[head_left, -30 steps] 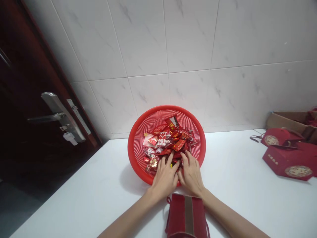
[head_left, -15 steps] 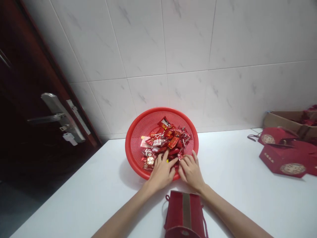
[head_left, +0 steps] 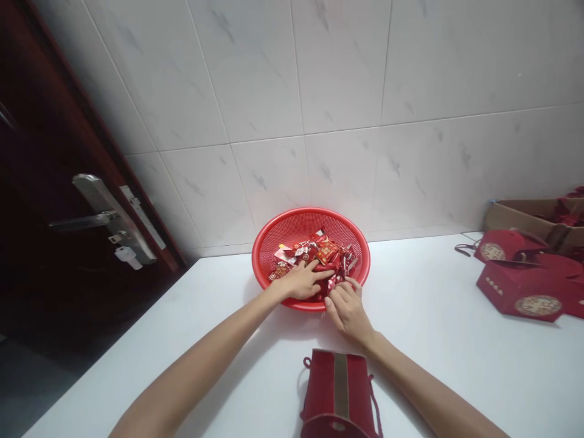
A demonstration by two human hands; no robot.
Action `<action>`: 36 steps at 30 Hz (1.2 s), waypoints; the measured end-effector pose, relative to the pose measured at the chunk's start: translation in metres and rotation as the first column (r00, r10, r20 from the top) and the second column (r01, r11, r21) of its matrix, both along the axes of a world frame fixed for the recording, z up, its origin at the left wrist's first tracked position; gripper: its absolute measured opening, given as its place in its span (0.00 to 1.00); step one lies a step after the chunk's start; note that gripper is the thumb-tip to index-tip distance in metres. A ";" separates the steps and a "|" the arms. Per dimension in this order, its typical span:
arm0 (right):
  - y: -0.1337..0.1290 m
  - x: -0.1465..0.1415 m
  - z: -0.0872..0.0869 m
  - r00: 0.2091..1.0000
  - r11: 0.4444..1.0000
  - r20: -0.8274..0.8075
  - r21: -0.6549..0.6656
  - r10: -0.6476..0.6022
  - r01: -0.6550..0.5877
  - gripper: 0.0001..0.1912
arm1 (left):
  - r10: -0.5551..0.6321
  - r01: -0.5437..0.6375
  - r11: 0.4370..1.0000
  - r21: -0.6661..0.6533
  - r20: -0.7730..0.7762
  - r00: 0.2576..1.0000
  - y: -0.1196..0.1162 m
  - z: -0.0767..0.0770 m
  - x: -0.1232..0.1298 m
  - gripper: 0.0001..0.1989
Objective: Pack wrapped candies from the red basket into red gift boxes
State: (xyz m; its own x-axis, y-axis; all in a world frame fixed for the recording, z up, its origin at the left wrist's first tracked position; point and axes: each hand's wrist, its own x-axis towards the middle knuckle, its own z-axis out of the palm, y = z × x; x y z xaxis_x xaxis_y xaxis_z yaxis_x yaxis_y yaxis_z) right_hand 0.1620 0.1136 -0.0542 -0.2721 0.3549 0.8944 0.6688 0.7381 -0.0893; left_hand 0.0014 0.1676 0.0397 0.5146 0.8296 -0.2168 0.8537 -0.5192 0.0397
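Note:
A red plastic basket [head_left: 259, 263] with a mesh wall holds a heap of small wrapped candies [head_left: 326, 250], mostly red with some white and gold. Inside it, my left hand [head_left: 301, 281] reaches in from the left with fingers spread on the candies. The near right rim is under my right hand [head_left: 349, 307], whose fingers are curled over it with the thumb outside. Closer to me stands a dark red gift box [head_left: 319, 389] with a gold-brown stripe and cord loops at its sides.
Several similar red gift boxes [head_left: 511, 286] lie on the right of the white table [head_left: 424, 292]. Behind them is a cardboard carton [head_left: 506, 216] with red items. A tiled wall [head_left: 269, 176] backs the table, and a dark door with a handle [head_left: 109, 216] is at left.
The basket has shifted a little right and looks tilted, its near rim raised. My left hand has moved slightly right and up with it; my right fingers have closed more over the rim.

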 end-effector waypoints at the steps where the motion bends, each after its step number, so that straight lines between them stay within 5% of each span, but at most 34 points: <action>1: -0.001 0.000 0.001 1.000 1.000 0.000 -0.008 -0.007 0.007 0.13 | -0.008 0.008 1.000 0.023 0.003 1.000 0.008 0.002 0.001 0.33; 8: -0.008 -0.002 -0.002 0.999 0.998 -0.015 -0.037 -0.043 0.042 0.13 | 0.009 -0.005 0.995 0.095 -0.037 0.999 0.063 0.016 -0.005 0.29; 15: -0.013 -0.007 0.001 0.998 0.998 -0.009 -0.017 -0.061 0.061 0.14 | -0.017 0.004 0.984 0.176 0.071 0.997 0.093 0.008 -0.026 0.26; 22: -0.018 -0.010 0.002 0.991 0.991 0.029 0.039 -0.133 0.132 0.14 | 0.132 -0.141 0.985 0.099 0.093 0.987 0.076 0.024 -0.043 0.27; 29: -0.022 -0.012 -0.001 0.988 0.989 0.052 0.036 -0.143 0.141 0.14 | 0.032 -0.034 0.995 -0.098 -0.020 0.999 0.039 0.024 -0.078 0.54; 32: -0.023 -0.014 -0.001 0.991 0.992 0.054 0.044 -0.122 0.120 0.14 | -0.027 0.023 0.999 -0.048 -0.093 0.995 0.034 0.017 -0.075 0.51; 36: -0.025 -0.014 -0.001 0.994 0.994 0.021 0.041 -0.104 0.103 0.15 | -0.100 0.113 0.984 0.139 -0.091 0.991 0.044 0.020 -0.059 0.32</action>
